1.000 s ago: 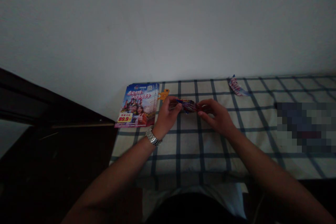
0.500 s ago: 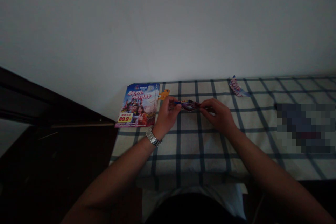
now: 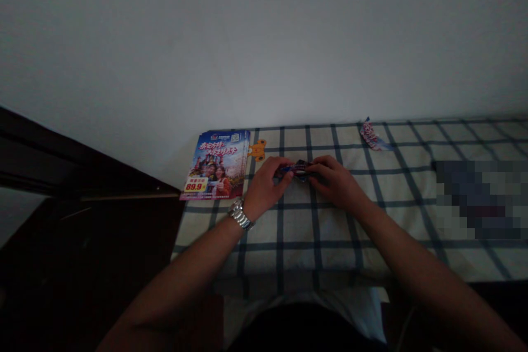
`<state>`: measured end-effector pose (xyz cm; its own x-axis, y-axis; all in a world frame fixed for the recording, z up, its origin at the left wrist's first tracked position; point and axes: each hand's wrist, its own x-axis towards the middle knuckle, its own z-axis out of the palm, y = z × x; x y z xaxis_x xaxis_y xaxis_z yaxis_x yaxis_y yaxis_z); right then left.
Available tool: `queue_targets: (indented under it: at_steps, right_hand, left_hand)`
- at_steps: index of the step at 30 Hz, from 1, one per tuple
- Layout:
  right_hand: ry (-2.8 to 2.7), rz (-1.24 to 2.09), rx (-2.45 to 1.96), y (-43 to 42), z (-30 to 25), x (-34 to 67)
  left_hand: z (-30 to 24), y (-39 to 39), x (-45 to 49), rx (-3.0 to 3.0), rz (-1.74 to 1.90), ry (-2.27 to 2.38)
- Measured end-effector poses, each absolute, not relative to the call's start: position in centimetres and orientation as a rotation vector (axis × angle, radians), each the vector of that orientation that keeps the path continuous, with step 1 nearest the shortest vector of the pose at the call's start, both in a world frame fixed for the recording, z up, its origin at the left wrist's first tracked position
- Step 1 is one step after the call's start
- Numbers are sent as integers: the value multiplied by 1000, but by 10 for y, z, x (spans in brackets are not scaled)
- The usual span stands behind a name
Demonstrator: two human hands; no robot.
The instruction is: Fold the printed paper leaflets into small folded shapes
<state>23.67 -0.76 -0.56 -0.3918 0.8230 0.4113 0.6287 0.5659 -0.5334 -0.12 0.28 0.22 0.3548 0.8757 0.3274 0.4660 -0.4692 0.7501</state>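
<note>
A small folded piece of printed paper (image 3: 298, 168), dark blue and reddish, is held between my two hands above the checked cloth. My left hand (image 3: 270, 181), with a metal watch on its wrist, pinches the left end between thumb and fingers. At the right end my right hand (image 3: 332, 181) is closed on the same paper. Fingers cover much of it, so its full folded shape is hidden. Left of my hands lies a stack of printed flyers (image 3: 218, 168), blue at the top and pink along the bottom.
An orange bear-shaped piece (image 3: 258, 150) lies beside the flyers. Farther right, near the wall, is a torn or folded scrap of printed paper (image 3: 372, 136). A blurred-out dark object (image 3: 474, 198) sits at the right. The checked cloth (image 3: 297, 242) covers the table up to the wall.
My hands have come closer together, and the paper between them looks shorter and more folded up. My left hand has shifted slightly right, uncovering more of the orange bear-shaped piece.
</note>
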Motion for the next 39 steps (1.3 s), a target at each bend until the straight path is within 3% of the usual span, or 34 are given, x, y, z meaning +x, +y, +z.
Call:
queue_targets:
  at_steps: [39]
  right_hand:
    - [-2086,516,-1234,-7,0,241]
  left_hand:
    - [5,5,-6,2270,869,1220]
